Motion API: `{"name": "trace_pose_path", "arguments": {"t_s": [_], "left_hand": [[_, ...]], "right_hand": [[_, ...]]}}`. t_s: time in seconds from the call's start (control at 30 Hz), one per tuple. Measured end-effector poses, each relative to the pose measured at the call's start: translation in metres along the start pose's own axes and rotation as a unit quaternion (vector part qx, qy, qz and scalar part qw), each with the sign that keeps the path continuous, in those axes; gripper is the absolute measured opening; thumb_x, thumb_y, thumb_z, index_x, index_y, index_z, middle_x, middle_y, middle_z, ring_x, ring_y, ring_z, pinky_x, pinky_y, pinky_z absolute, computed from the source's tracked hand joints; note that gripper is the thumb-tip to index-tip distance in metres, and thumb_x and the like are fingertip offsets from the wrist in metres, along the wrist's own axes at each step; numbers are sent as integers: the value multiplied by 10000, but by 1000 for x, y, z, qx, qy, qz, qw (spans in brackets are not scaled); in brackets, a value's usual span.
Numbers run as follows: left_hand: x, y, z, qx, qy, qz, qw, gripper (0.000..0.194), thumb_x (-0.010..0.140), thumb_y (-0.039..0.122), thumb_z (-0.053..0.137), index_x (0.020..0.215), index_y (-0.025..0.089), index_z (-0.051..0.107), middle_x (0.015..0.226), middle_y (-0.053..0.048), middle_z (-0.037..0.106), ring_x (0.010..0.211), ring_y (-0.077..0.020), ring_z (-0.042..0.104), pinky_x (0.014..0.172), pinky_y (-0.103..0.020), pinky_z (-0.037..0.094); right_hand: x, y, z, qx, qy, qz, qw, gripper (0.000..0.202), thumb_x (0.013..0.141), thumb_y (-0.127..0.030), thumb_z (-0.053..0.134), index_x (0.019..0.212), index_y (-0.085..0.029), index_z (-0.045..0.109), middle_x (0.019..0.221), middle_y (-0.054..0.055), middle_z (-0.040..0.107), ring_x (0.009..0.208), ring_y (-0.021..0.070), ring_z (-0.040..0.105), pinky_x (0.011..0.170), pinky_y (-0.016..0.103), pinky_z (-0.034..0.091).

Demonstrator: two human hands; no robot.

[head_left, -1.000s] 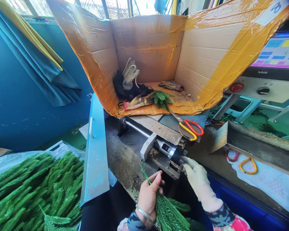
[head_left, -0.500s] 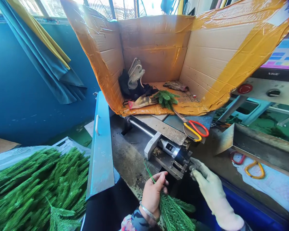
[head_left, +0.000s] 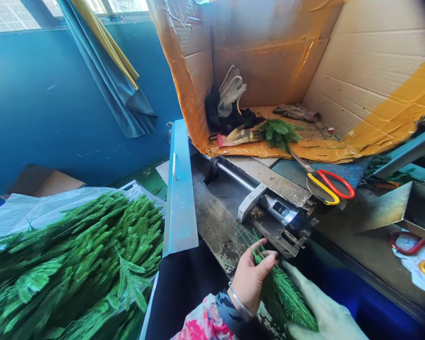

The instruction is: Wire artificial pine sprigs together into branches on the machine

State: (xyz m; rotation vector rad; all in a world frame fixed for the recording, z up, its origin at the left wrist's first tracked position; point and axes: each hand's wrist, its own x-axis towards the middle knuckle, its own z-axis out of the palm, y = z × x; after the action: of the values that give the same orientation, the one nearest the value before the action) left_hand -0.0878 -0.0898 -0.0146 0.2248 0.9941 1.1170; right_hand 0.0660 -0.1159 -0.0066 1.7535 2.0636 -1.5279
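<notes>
My left hand (head_left: 247,279), bare with a bracelet at the wrist, pinches a few artificial pine sprigs (head_left: 291,293). Their thin green stems stick up past the fingers toward the machine. Around the needled part of the same sprigs curls my gloved right hand (head_left: 327,309), slightly blurred, its fingertips partly hidden by the foliage. Just beyond both hands lies the machine's metal shaft and jaw head (head_left: 286,215).
A big heap of pine sprigs (head_left: 78,264) lies at left, beside a blue metal guard (head_left: 182,198). Behind the machine stands a taped cardboard box (head_left: 262,66) with gloves and a sprig inside. Scissors (head_left: 327,186) rest at its front edge. A metal tray (head_left: 393,208) sits at right.
My right hand has left the machine's jaw head and come down to the sprigs. My left hand still holds them. The view has turned left, so the scene sits farther right.
</notes>
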Motion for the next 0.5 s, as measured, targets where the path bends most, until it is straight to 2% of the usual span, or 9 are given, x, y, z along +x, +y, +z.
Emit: {"name": "trace_pose_path", "arguments": {"t_s": [0.1, 0.17, 0.27, 0.37, 0.43, 0.5], "left_hand": [[-3, -2, -5, -46, -26, -32, 998, 511, 619, 159, 724, 1081, 103, 514, 861, -100, 645, 729, -162, 599, 692, -294, 448], [-3, -3, -7, -71, -48, -41, 995, 484, 624, 144, 714, 1066, 96, 525, 841, -108, 648, 741, -181, 604, 686, -307, 452], [-3, -5, -7, -101, -62, -39, 992, 467, 630, 139, 706, 1063, 104, 533, 871, -112, 647, 812, -217, 609, 731, -341, 452], [-4, -9, -3, -105, -63, -32, 992, 461, 620, 151, 717, 1046, 113, 544, 891, -110, 646, 799, -208, 608, 729, -336, 449], [-4, -15, 3, -99, -30, -15, 995, 396, 617, 182, 723, 976, 118, 568, 819, -86, 650, 708, -169, 600, 690, -312, 446], [-3, -23, 13, -107, 19, 17, 994, 309, 611, 220, 727, 868, 125, 584, 735, -51, 640, 625, -126, 570, 654, -278, 432]], "right_hand": [[-4, 3, -6, 30, -21, -35, 999, 780, 699, -341, 540, 1382, -192, 194, 1412, 27, 268, 1294, 197, 236, 1067, 313, 243], [-6, 6, -8, 114, -45, -72, 990, 712, 772, -422, 493, 1383, -224, 187, 1427, 4, 237, 1304, 180, 206, 1067, 293, 239], [-5, 10, -8, 236, -46, -63, 969, 562, 858, -444, 364, 1363, -222, 256, 1411, 13, 281, 1288, 166, 244, 1041, 261, 287], [0, 13, -2, 214, 5, -60, 975, 521, 855, -459, 364, 1316, -216, 364, 1361, 40, 374, 1245, 182, 338, 1008, 266, 344], [5, 16, 3, 139, 58, -75, 986, 531, 789, -489, 474, 1265, -258, 441, 1324, 27, 425, 1222, 209, 375, 992, 289, 373], [8, 18, 6, 99, 123, -79, 984, 543, 703, -497, 578, 1206, -306, 501, 1254, 6, 500, 1175, 232, 431, 931, 302, 438]]}}
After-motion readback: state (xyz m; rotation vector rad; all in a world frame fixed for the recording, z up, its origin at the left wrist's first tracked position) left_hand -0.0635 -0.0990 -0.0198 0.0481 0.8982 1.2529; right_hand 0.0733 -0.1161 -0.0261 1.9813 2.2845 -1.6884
